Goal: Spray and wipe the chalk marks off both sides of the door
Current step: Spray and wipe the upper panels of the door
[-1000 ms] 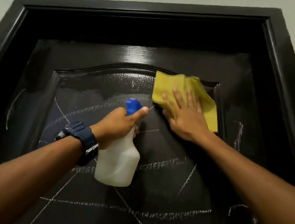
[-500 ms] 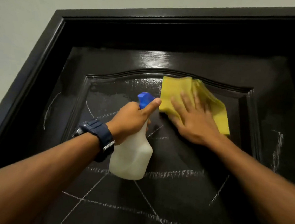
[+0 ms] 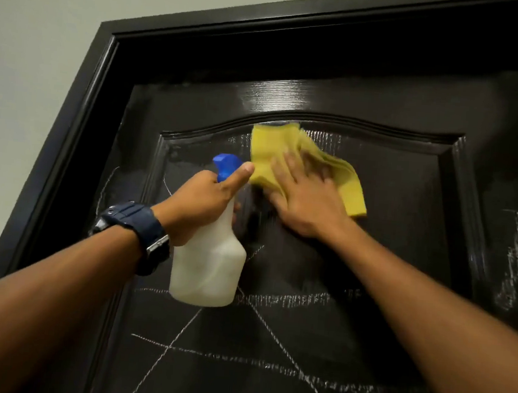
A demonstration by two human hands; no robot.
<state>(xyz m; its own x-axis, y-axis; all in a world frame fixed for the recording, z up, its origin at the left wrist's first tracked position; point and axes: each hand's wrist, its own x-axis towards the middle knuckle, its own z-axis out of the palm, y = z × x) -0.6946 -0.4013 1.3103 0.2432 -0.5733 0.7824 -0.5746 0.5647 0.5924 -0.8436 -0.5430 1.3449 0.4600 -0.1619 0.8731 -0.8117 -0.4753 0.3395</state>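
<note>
A black panelled door (image 3: 392, 192) fills the view, with white chalk marks (image 3: 292, 301) crossing its lower panel and a smear on the right stile. My left hand (image 3: 204, 201) grips the neck of a white spray bottle (image 3: 208, 264) with a blue head, held upright just in front of the door. My right hand (image 3: 304, 197) presses a yellow cloth (image 3: 271, 153) flat against the top of the arched panel with spread fingers. The patch under the cloth looks wet and smeared.
The black door frame (image 3: 78, 136) runs up the left and across the top. A pale wall (image 3: 38, 51) lies to the left of it. A dark blue watch (image 3: 135, 232) sits on my left wrist.
My view has swung left and up, so the door now sits further right. The cloth under my right hand has slid a little left along the top of the panel. The bottle stays in my left hand.
</note>
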